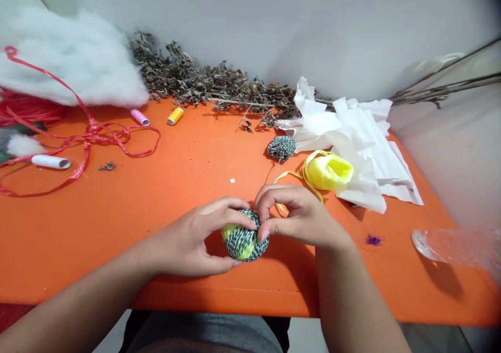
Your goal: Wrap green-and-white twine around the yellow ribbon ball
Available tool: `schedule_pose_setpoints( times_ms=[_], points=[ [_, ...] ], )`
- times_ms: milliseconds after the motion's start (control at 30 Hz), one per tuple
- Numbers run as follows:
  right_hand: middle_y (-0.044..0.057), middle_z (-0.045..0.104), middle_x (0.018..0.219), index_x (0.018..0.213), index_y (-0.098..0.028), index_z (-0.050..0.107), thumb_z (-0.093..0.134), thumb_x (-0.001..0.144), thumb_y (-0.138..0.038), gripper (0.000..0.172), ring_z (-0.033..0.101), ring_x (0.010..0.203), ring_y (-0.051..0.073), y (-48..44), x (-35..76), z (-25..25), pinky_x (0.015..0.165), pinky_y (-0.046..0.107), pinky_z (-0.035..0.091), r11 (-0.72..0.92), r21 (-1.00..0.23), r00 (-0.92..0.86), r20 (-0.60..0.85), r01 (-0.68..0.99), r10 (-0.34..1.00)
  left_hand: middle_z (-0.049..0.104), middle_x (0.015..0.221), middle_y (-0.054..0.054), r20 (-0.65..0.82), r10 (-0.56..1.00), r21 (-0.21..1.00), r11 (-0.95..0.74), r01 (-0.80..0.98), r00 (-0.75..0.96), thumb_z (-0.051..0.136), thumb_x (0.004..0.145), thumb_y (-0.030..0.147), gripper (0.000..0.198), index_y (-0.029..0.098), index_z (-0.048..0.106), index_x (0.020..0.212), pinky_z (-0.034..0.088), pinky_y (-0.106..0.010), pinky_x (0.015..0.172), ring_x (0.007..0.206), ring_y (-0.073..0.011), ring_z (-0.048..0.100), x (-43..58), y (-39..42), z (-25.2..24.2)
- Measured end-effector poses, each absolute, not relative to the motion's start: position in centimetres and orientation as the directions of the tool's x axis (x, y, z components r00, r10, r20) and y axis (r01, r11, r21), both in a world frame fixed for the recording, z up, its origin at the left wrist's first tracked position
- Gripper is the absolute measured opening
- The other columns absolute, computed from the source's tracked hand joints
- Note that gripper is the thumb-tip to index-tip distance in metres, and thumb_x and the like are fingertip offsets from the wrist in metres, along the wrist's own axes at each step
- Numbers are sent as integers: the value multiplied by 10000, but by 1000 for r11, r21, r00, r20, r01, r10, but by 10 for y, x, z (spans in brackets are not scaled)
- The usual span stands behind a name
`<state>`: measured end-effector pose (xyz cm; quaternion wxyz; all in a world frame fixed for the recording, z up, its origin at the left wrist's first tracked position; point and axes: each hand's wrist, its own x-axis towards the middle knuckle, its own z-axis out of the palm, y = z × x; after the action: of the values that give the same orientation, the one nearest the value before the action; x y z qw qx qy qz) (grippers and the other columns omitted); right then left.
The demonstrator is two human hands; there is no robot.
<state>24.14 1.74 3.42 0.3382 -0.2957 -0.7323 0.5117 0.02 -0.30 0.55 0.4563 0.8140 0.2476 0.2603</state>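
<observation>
Near the front edge of the orange table, my left hand [203,235] curls its fingers and thumb around a ball [242,243] wound in dark green-and-white cord with yellow-green bands. My right hand [293,212] pinches the same speckled cord at the ball's right upper side. That cord [276,171] runs up past my right hand to a small bundle of cord [281,148]. Beside the bundle sits a roll of yellow ribbon [329,171], its loose strands trailing toward my right hand. The pinched bit of cord is mostly hidden by my fingertips.
White stuffing [74,55] and tangled red ribbon [92,128] lie at the left. Pink [140,117], yellow [175,116] and white [50,161] spools are nearby. Dried branches [219,84] line the wall. Torn white paper [360,144], purple thread [374,239] and clear plastic [457,246] lie right.
</observation>
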Motion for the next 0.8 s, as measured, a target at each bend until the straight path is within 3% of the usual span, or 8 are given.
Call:
schedule_pose_setpoints(
  times_ms=[300, 600, 800],
  points=[
    [-5, 634, 659, 689, -174, 659, 864, 756, -400, 312, 588, 639, 124, 13, 243, 33, 616, 270, 493, 333, -943, -572, 274, -1, 773, 572, 1381, -102, 419, 514, 738, -673, 50, 749, 681, 802, 77, 566, 343, 553, 1285, 521, -401, 1019, 1256, -263, 594, 3, -4, 0],
    [-10, 633, 656, 687, -171, 659, 872, 747, -389, 310, 571, 606, 109, 12, 244, 31, 574, 250, 472, 262, -965, -575, 228, -23, 786, 552, 1407, -96, 399, 517, 804, -594, -18, 757, 693, 794, 34, 601, 355, 557, 1283, 559, -336, 961, 1203, -232, 633, 5, -10, 3],
    [-20, 615, 657, 668, -181, 626, 885, 714, -427, 361, 569, 610, 107, 12, 244, 30, 577, 249, 475, 240, -970, -575, 219, -40, 789, 561, 1459, -91, 472, 485, 705, -709, 15, 736, 713, 790, 58, 660, 379, 522, 1333, 546, -370, 1018, 1286, -256, 604, 3, -14, 0]
  ],
)
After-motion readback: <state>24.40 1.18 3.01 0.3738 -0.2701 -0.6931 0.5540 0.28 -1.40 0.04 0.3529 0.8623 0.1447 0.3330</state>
